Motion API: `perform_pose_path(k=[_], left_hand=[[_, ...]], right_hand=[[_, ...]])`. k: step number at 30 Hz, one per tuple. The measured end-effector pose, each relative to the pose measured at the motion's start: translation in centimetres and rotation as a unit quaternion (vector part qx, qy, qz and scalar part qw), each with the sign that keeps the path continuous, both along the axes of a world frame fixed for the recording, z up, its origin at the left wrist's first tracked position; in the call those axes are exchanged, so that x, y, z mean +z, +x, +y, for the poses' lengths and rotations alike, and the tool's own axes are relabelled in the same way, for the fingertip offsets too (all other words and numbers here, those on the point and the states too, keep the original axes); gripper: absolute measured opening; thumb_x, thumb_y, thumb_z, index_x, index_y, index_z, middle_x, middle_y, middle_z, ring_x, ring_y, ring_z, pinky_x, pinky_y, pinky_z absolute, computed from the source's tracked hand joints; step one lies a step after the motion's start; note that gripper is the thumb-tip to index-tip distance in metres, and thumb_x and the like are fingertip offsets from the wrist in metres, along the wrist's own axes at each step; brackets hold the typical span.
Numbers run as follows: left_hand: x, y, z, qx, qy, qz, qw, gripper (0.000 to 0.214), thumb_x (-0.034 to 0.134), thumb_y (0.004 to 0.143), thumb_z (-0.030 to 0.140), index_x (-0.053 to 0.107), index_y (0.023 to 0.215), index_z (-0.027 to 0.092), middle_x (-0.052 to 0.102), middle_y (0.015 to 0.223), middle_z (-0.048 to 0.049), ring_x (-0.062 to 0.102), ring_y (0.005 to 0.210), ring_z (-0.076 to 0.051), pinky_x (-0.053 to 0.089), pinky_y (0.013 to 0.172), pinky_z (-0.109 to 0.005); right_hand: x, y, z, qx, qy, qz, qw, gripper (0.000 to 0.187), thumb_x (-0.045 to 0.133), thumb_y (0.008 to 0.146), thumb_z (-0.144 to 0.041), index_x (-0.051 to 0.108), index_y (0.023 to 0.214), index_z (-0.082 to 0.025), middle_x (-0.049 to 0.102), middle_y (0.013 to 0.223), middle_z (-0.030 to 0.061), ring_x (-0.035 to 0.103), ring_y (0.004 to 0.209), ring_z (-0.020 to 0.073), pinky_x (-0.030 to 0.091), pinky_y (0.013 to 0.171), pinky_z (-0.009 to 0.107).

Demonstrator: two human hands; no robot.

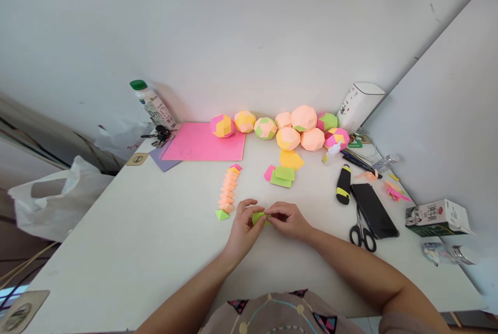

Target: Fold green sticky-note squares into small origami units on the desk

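Note:
Between my two hands, over the near middle of the white table, is a small piece of green paper (257, 217). My left hand (244, 224) pinches its left side between thumb and fingers. From the right, my right hand (288, 219) has its fingertips closed on the paper's other edge. Just left of my hands lies a row of overlapping folded paper pieces (229, 188), mostly peach, with a green folded piece (222, 214) at its near end. Beyond my hands sit green paper sheets (284, 176), a pink sheet (268, 172) and orange sheets (291, 159).
Several faceted paper balls (288, 138) line the wall, some beside a pink board (202, 142). To the right lie a utility knife (343, 184), scissors (362, 234), a phone (374, 209) and a milk carton (438, 217). A green-capped bottle (153, 106) stands at back left.

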State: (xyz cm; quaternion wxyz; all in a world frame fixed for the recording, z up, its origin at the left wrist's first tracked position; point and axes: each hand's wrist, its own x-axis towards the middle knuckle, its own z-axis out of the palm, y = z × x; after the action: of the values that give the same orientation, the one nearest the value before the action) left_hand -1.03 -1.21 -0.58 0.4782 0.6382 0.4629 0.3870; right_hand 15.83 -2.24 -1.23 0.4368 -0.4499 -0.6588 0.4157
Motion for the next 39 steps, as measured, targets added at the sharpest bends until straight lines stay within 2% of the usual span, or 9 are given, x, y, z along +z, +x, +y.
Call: perform_pose_path(k=[4, 6, 11, 22, 30, 39], left_hand=[[0.49, -0.02, -0.02, -0.025, -0.028, 0.021, 0.999, 0.016, 0.056, 0.079, 0.032, 0.065, 0.084, 0.019, 0.06, 0.076, -0.0029, 0.052, 0.064, -0.014, 0.042, 0.058, -0.025], [0.67, -0.01, -0.08, -0.013, -0.045, 0.021, 0.999, 0.017, 0.057, 0.078, 0.033, 0.066, 0.082, 0.019, 0.061, 0.07, -0.0017, 0.051, 0.061, -0.014, 0.041, 0.056, -0.025], [0.7, 0.03, -0.08, 0.004, -0.058, -0.013, 0.998, 0.017, 0.06, 0.075, 0.034, 0.067, 0.078, 0.019, 0.067, 0.077, -0.0036, 0.058, 0.072, -0.018, 0.045, 0.065, -0.027], [0.34, 0.03, -0.06, 0.008, -0.056, -0.064, 0.996, 0.013, 0.065, 0.073, 0.03, 0.072, 0.078, 0.02, 0.07, 0.084, -0.0046, 0.063, 0.079, -0.019, 0.05, 0.072, -0.029], [0.36, -0.07, -0.09, -0.001, -0.048, -0.072, 0.996, 0.012, 0.065, 0.073, 0.028, 0.074, 0.079, 0.022, 0.071, 0.085, -0.0044, 0.063, 0.079, -0.018, 0.051, 0.071, -0.029], [0.79, 0.0, -0.09, -0.021, -0.029, -0.066, 0.997, 0.012, 0.062, 0.076, 0.028, 0.07, 0.078, 0.018, 0.067, 0.078, -0.0048, 0.061, 0.074, -0.017, 0.049, 0.064, -0.027]], right_hand=[[-0.27, 0.05, 0.02, -0.005, 0.005, 0.006, 1.0, 0.014, 0.059, 0.08, -0.027, 0.069, 0.086, -0.02, 0.065, 0.078, 0.006, 0.056, 0.063, 0.0147, 0.044, 0.055, 0.027], [-0.4, 0.05, 0.03, -0.012, -0.001, 0.002, 1.0, 0.014, 0.059, 0.08, -0.029, 0.069, 0.085, -0.02, 0.065, 0.077, 0.0057, 0.055, 0.062, 0.0144, 0.044, 0.054, 0.027], [-0.7, 0.05, 0.08, -0.036, -0.025, -0.007, 0.999, 0.018, 0.061, 0.079, -0.033, 0.069, 0.087, -0.02, 0.064, 0.076, 0.0043, 0.052, 0.057, 0.0123, 0.044, 0.054, 0.027], [-0.93, 0.14, 0.22, -0.019, -0.085, 0.046, 0.995, 0.016, 0.063, 0.078, -0.032, 0.068, 0.083, -0.018, 0.061, 0.073, 0.0025, 0.05, 0.056, 0.0107, 0.042, 0.052, 0.025], [-0.39, 0.16, 0.25, -0.007, -0.128, 0.093, 0.987, 0.015, 0.064, 0.076, -0.031, 0.066, 0.077, -0.016, 0.058, 0.069, 0.001, 0.047, 0.051, 0.0086, 0.039, 0.049, 0.024], [-0.33, 0.11, 0.18, -0.011, -0.125, 0.096, 0.987, 0.022, 0.066, 0.074, -0.037, 0.063, 0.07, -0.016, 0.057, 0.066, 0.0006, 0.046, 0.052, 0.0089, 0.038, 0.05, 0.024]])
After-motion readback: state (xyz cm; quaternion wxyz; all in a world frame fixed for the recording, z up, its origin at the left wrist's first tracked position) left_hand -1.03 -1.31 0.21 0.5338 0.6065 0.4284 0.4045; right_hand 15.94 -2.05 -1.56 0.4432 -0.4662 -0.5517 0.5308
